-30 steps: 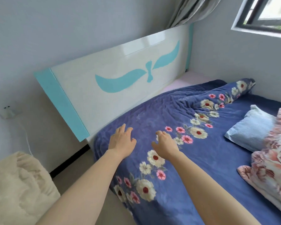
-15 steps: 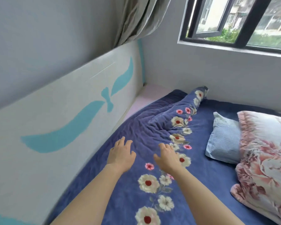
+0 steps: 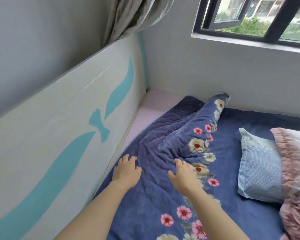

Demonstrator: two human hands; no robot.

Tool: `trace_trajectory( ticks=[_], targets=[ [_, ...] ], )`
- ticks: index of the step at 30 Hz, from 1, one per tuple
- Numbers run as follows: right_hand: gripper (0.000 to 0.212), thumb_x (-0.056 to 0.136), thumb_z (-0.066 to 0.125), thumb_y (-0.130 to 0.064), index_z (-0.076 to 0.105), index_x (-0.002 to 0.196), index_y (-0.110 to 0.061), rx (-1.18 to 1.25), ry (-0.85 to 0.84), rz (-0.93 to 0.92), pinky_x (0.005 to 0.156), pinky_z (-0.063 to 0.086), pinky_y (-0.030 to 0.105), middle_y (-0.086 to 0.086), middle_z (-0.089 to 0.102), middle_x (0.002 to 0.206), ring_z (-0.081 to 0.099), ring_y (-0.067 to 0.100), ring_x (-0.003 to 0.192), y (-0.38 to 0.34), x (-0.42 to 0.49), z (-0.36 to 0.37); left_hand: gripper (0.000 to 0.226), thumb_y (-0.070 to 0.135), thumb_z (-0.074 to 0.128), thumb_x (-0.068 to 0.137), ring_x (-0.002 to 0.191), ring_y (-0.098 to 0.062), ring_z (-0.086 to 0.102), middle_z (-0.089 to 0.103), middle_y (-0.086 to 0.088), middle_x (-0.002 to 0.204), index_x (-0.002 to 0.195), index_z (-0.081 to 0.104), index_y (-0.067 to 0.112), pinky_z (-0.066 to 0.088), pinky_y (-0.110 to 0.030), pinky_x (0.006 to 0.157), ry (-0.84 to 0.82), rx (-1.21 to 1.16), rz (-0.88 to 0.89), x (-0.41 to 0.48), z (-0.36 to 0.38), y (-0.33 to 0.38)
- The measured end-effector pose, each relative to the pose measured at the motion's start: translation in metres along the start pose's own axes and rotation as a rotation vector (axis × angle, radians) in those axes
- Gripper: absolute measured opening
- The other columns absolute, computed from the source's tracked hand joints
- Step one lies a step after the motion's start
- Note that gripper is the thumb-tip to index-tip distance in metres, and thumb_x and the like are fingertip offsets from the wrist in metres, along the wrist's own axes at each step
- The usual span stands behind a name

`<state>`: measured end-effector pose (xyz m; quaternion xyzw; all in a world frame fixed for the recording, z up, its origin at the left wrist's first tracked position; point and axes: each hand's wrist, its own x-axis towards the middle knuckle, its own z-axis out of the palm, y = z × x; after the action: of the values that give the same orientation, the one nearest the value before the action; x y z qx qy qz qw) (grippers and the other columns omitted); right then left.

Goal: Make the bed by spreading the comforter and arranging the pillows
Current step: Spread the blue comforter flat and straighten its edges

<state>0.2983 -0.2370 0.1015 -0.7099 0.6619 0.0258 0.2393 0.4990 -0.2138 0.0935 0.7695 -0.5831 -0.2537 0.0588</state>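
Note:
A dark blue comforter [image 3: 164, 139] with a band of flowers covers the bed and is bunched into a ridge toward the far corner. My left hand [image 3: 126, 171] lies flat on it close to the headboard, fingers apart, holding nothing. My right hand [image 3: 184, 174] rests palm down on the wrinkled fold beside the flower band, fingers spread. A light blue checked pillow [image 3: 260, 172] lies at the right, partly under a pink floral pillow [image 3: 296, 170] at the frame's right edge.
A white headboard [image 3: 55, 135] with a turquoise bow design runs along the left. A strip of bare pink mattress [image 3: 151, 110] shows in the far corner. A grey wall and an open window [image 3: 249, 16] lie beyond the bed; a grey curtain [image 3: 133, 14] hangs above.
Both hands have slid along the comforter toward the far corner, staying flat on it. My view has swung right and forward, bringing in the window and more of both pillows.

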Motion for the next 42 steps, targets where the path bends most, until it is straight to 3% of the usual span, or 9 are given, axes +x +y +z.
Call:
trace_trajectory(
  ticks=[7, 12, 15, 20, 25, 29, 32, 36, 42],
  targets=[
    [0.045, 0.098, 0.04, -0.037, 0.036, 0.137, -0.016, -0.007, -0.085, 0.118, 0.1, 0.035, 0.04, 0.0, 0.046, 0.133, 0.038, 0.022, 0.127, 0.004, 0.209, 0.078, 0.052, 0.033, 0.035, 0.099, 0.147, -0.021, 0.011, 0.009, -0.007, 0.161, 0.148, 0.027, 0.019, 0.026, -0.036, 0.113, -0.105, -0.032, -0.031, 0.225, 0.095, -0.047],
    [0.049, 0.097, 0.041, -0.033, 0.033, 0.141, -0.013, -0.03, -0.104, 0.119, 0.101, 0.038, 0.036, 0.003, 0.041, 0.141, 0.038, 0.025, 0.128, 0.018, 0.33, 0.128, 0.078, 0.055, 0.03, 0.096, 0.147, -0.024, -0.015, -0.018, -0.009, 0.16, 0.153, -0.009, 0.019, 0.0, -0.038, 0.119, -0.149, 0.023, -0.003, 0.337, 0.166, -0.085],
    [0.061, 0.098, 0.041, -0.037, 0.019, 0.15, -0.014, -0.044, -0.056, 0.084, 0.109, 0.033, 0.036, 0.003, 0.024, 0.156, 0.025, 0.022, 0.141, 0.029, 0.4, 0.149, 0.087, 0.067, 0.023, 0.089, 0.147, -0.021, -0.015, -0.015, -0.006, 0.16, 0.152, -0.009, 0.017, -0.005, -0.036, 0.119, -0.055, -0.005, 0.061, 0.395, 0.199, -0.096],
    [0.076, 0.095, 0.044, -0.047, 0.001, 0.154, -0.025, 0.097, 0.01, 0.142, 0.111, 0.028, 0.036, -0.001, -0.002, 0.163, 0.02, 0.021, 0.146, 0.032, 0.481, 0.175, 0.086, 0.063, 0.029, 0.081, 0.146, -0.019, 0.02, 0.026, -0.005, 0.157, 0.151, 0.024, 0.014, 0.017, -0.036, 0.118, 0.174, -0.015, 0.057, 0.423, 0.226, -0.104],
    [0.065, 0.093, 0.043, -0.047, 0.024, 0.151, -0.023, -0.154, 0.22, 0.14, 0.102, 0.04, 0.038, 0.005, 0.025, 0.158, 0.026, 0.024, 0.142, 0.027, 0.494, 0.205, 0.078, 0.052, 0.041, 0.079, 0.14, -0.025, 0.032, 0.04, -0.01, 0.15, 0.143, 0.038, 0.009, 0.024, -0.039, 0.113, 0.235, -0.009, 0.066, 0.431, 0.236, -0.106],
    [0.05, 0.088, 0.048, -0.047, 0.049, 0.123, -0.011, 0.013, 0.423, 0.209, 0.079, 0.041, 0.038, 0.009, 0.059, 0.121, 0.052, 0.032, 0.111, 0.019, 0.524, 0.183, 0.078, 0.051, 0.041, 0.077, 0.137, -0.029, 0.035, 0.041, -0.013, 0.148, 0.141, 0.039, 0.007, 0.031, -0.046, 0.109, 0.223, 0.013, 0.048, 0.433, 0.235, -0.103],
    [0.072, 0.084, 0.045, -0.067, 0.04, 0.12, -0.004, 0.242, 0.292, 0.46, 0.078, 0.031, 0.037, 0.015, 0.059, 0.12, 0.052, 0.037, 0.114, 0.01, 0.575, 0.148, 0.077, 0.051, 0.042, 0.076, 0.136, -0.03, 0.035, 0.042, -0.013, 0.147, 0.14, 0.04, 0.007, 0.033, -0.047, 0.108, 0.235, 0.027, 0.05, 0.433, 0.236, -0.104],
    [0.107, 0.074, 0.047, -0.079, 0.03, 0.134, 0.008, 0.091, 0.114, 0.461, 0.082, 0.038, 0.036, 0.013, 0.052, 0.129, 0.051, 0.035, 0.12, -0.001, 0.608, 0.14, 0.074, 0.05, 0.041, 0.079, 0.136, -0.028, 0.035, 0.043, -0.012, 0.147, 0.14, 0.041, 0.008, 0.029, -0.043, 0.11, 0.28, 0.001, 0.071, 0.434, 0.238, -0.104],
    [0.052, 0.097, 0.043, -0.033, 0.036, 0.129, 0.007, -0.098, 0.142, 0.292, 0.085, 0.039, 0.037, 0.022, 0.053, 0.131, 0.049, 0.038, 0.124, -0.006, 0.612, 0.155, 0.051, 0.035, 0.038, 0.089, 0.113, -0.031, 0.046, 0.055, -0.014, 0.121, 0.139, 0.04, 0.031, 0.033, -0.043, 0.096, 0.382, 0.078, 0.092, 0.434, 0.24, -0.107]
  ],
)
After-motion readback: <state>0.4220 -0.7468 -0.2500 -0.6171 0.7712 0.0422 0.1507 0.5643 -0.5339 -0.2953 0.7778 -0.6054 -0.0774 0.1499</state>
